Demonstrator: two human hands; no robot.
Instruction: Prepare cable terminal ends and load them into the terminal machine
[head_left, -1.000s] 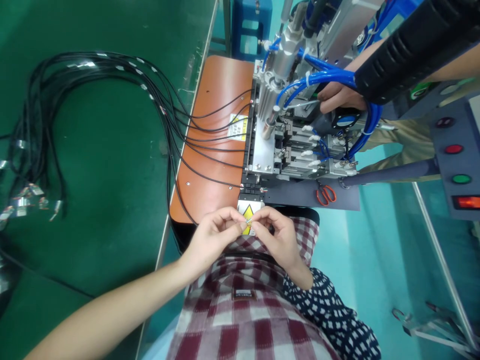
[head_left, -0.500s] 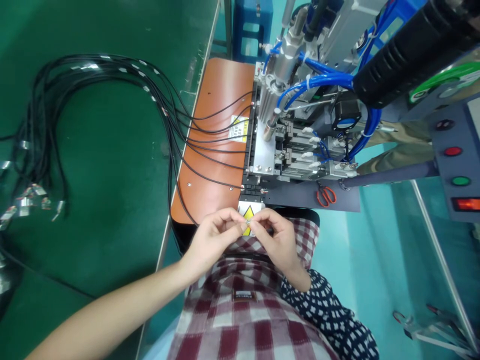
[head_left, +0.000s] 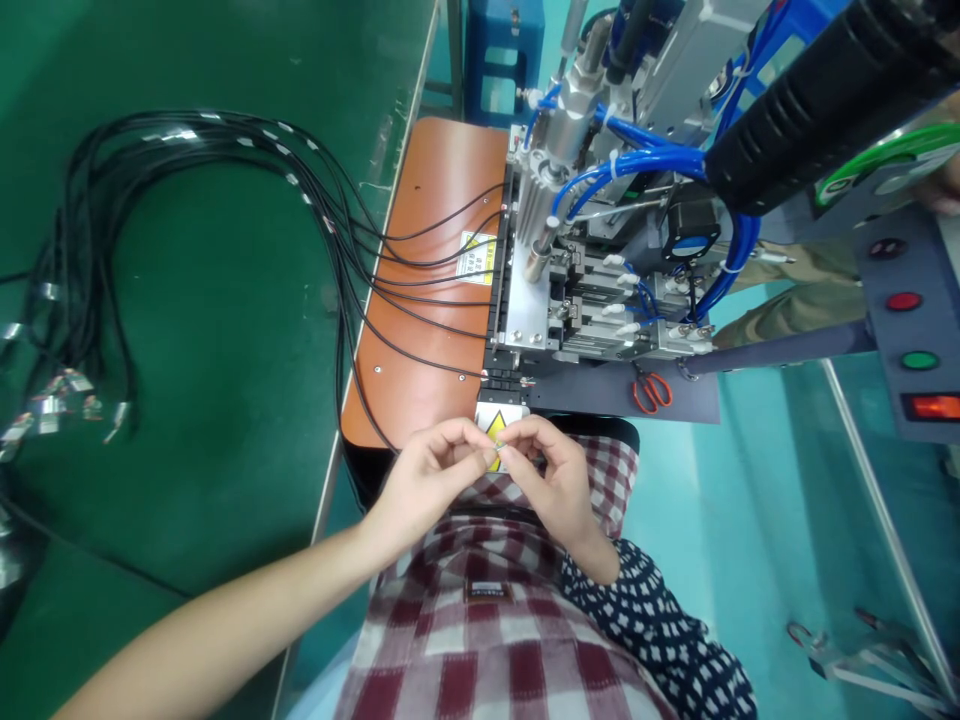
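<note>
My left hand [head_left: 435, 468] is closed in a pinch on the end of a black cable [head_left: 373, 420], which runs in from the left and passes behind that hand. Opposite it, my right hand [head_left: 553, 482] pinches the thin wires [head_left: 498, 446] at the same cable end, thumb against forefinger. The wires are tiny and partly covered by fingertips. Both hands are above a yellow warning label [head_left: 495, 422] at the near end of the machine. Just beyond them, more black cables [head_left: 442, 362] lie across a brown plate [head_left: 420, 400] into a dark clamping strip [head_left: 495, 340].
A machine with metal cylinders [head_left: 541, 200] and blue hoses [head_left: 645, 165] rises ahead. Red-handled scissors [head_left: 651, 390] lie on its grey base. A cable bundle [head_left: 82, 290] rests on the green table [head_left: 225, 420]. A control box [head_left: 911, 330] and another person's leg [head_left: 780, 315] are at right.
My fingertips have shifted very slightly around the wires, both hands staying in place. Part of another person's hand has come into view at the far right edge.
</note>
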